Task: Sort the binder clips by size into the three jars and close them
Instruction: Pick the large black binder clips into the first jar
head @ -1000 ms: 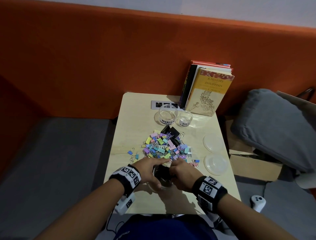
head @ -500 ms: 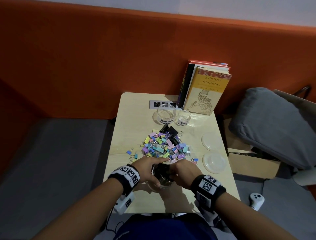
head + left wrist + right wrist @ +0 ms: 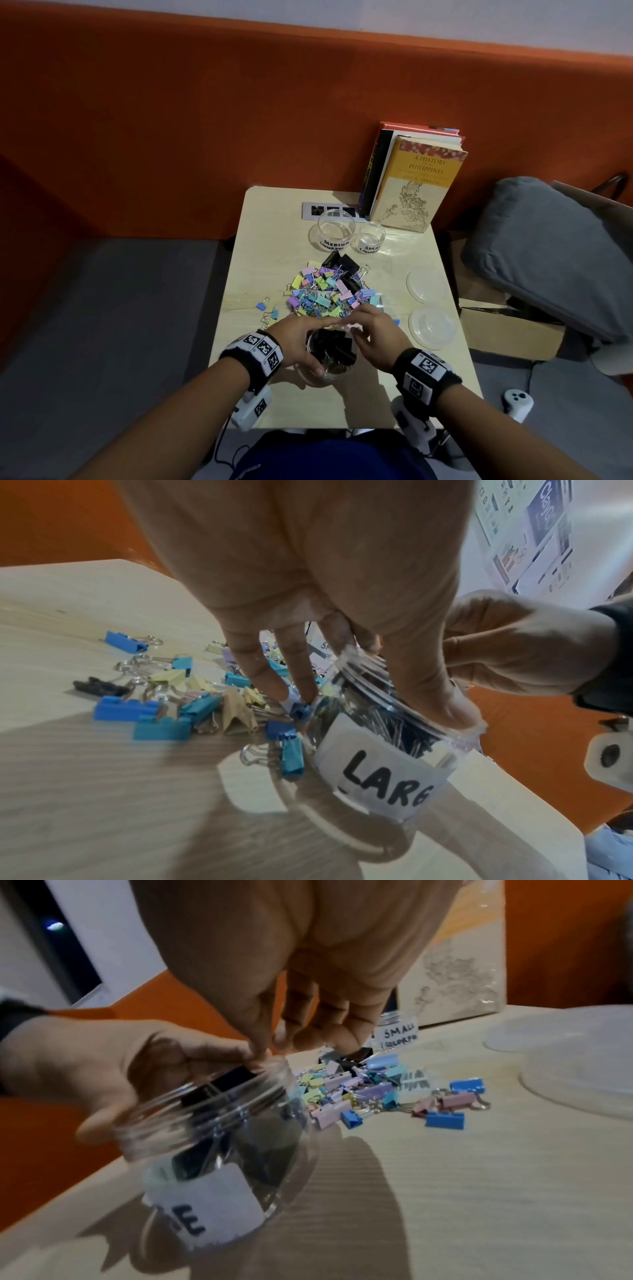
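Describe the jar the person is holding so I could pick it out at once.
On the pale wooden table, look at the near edge, in front of the heap of pastel binder clips. There the left hand grips a clear plastic jar, with the right hand at its rim. Unlike the two jars near the books, it holds black clips and its label reads LARGE.
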A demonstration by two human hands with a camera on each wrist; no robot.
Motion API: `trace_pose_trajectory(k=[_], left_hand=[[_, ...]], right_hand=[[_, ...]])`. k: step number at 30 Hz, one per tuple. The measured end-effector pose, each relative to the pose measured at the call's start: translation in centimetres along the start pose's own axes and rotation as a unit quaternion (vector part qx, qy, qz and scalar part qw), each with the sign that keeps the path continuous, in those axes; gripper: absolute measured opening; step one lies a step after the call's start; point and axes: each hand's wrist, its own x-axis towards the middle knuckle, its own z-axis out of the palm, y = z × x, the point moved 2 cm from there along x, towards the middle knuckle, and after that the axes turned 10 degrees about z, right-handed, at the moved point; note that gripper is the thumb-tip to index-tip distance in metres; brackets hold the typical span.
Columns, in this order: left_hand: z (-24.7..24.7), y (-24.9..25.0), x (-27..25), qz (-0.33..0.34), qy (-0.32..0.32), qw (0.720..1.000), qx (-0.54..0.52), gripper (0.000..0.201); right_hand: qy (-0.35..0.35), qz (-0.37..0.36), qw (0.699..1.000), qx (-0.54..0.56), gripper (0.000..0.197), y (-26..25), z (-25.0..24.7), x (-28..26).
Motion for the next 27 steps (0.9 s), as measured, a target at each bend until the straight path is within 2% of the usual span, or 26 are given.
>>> trace_pose_trajectory(k=[3, 8, 13, 18, 21, 25, 27], left_hand=[[0.0, 0.0, 0.0, -0.001, -0.001, 1.000, 0.005, 0.102], [0.2, -0.1, 0.0, -0.003, 0.003, 1.000, 0.010, 0.103], [0.1, -0.1, 0.2, -0.011, 0.005, 1.000, 0.001, 0.100], [0.2, 0.0, 0.1, -0.021, 0.008, 1.000, -0.010, 0.100], [0.1, 0.0, 0.0, -0.030, 0.009, 0.999, -0.018, 0.098], [0.2, -0.1, 0.0, -0.038, 0.012, 0.999, -0.026, 0.095], [0.2, 0.0, -0.1, -0.039, 0.016, 0.999, -0.028, 0.096]], right_hand=[[0.026, 0.072, 0.997, 0.023, 0.026, 1.0, -0.7, 0.5], [0.017, 0.134, 0.991, -0.012, 0.023, 2.4, -2.0, 1.9], [-0.025, 0.140, 0.983, -0.114, 0.023, 2.3, -3.5, 4.0], [-0.013, 0.123, 0.982, -0.144, 0.030, 1.8, -4.6, 7.4], [-0.028, 0.125, 0.981, -0.148, 0.034, 1.7, -4.8, 9.4], [-0.060, 0.151, 0.969, -0.186, 0.024, 1.6, -4.0, 10.9], [-0.075, 0.160, 0.965, -0.193, 0.025, 1.7, -3.0, 11.3]])
